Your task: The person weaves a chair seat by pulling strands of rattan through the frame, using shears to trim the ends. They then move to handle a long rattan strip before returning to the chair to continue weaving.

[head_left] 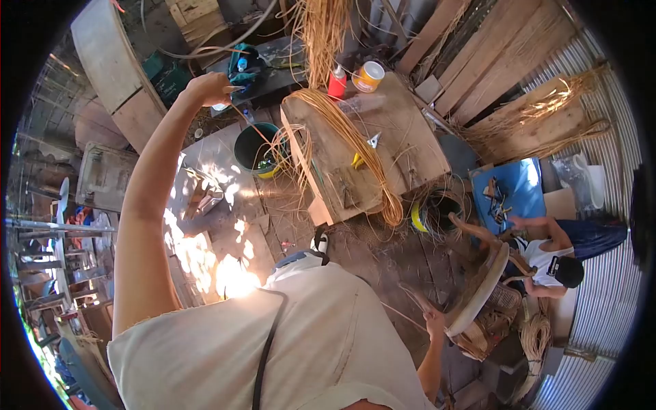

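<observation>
My left hand [208,89] is raised at the upper left, its fingers closed on a thin rattan strand [247,116]. That strand slants down towards a dark bucket [254,145] with loose strands hanging at its rim. Low on the right, my right hand [433,322] is closed beside a curved chair frame; a thin strand [400,316] runs to its fingers. Between the hands stands a wooden worktable [417,154], with a long bundle of rattan strands [352,140] draped over it. Yellow-handled pliers [365,152] lie beside the bundle.
A red bottle [337,83] and a yellow-white tub [369,76] stand at the table's back edge. Another bucket [437,208] is by its right corner. At the right, a person in a cap [550,263] works beside a chair frame [482,290]. Rattan hangs overhead [321,41].
</observation>
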A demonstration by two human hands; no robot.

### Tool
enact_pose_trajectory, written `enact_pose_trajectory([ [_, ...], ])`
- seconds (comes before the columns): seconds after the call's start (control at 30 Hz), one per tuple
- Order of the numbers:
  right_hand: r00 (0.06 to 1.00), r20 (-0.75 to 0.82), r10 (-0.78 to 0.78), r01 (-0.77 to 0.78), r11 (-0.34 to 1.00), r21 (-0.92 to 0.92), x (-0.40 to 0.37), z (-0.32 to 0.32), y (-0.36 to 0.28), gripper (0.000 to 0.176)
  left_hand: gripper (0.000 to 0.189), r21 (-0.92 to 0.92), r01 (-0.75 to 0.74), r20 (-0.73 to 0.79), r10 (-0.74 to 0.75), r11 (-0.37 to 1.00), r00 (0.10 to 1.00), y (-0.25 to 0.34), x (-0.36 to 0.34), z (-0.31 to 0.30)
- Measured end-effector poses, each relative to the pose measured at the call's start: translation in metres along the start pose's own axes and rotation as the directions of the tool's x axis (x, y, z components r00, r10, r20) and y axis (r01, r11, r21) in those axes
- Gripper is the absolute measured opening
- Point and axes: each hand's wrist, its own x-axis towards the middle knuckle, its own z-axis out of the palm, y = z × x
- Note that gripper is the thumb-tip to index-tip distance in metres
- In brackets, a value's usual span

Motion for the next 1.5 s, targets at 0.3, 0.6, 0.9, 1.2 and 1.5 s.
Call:
enact_pose_trajectory([
  [0.3,0.988,-0.155,0.017,-0.043,0.985,-0.166,0.025,-0.039,0.070,0.014,0.032,-0.012,-0.032,0.025,0.032,0.999,0.999,-0.057,-0.005,-0.005],
  [0.6,0.979,-0.189,0.072,-0.161,0.844,-0.511,0.045,-0.098,0.053,0.020,0.034,0.003,0.110,-0.002,-0.110,0.994,0.994,-0.105,-0.089,0.001],
  [0.9,0.992,0.084,0.097,0.004,0.630,-0.777,0.041,-0.111,0.120,0.032,0.030,-0.390,0.398,0.135,-0.376,0.830,0.917,-0.026,-0.165,-0.043],
  [1.2,0.886,0.460,-0.051,-0.106,0.945,0.308,0.019,-0.019,-0.041,0.025,0.042,-0.229,0.333,-0.615,-0.401,0.915,0.679,-0.099,-0.024,-0.079],
  [1.5,0.852,0.211,-0.479,0.276,0.753,0.597,0.118,0.166,-0.432,0.017,0.054,-0.154,0.457,-0.744,-0.407,0.876,0.529,-0.020,0.033,-0.136],
])
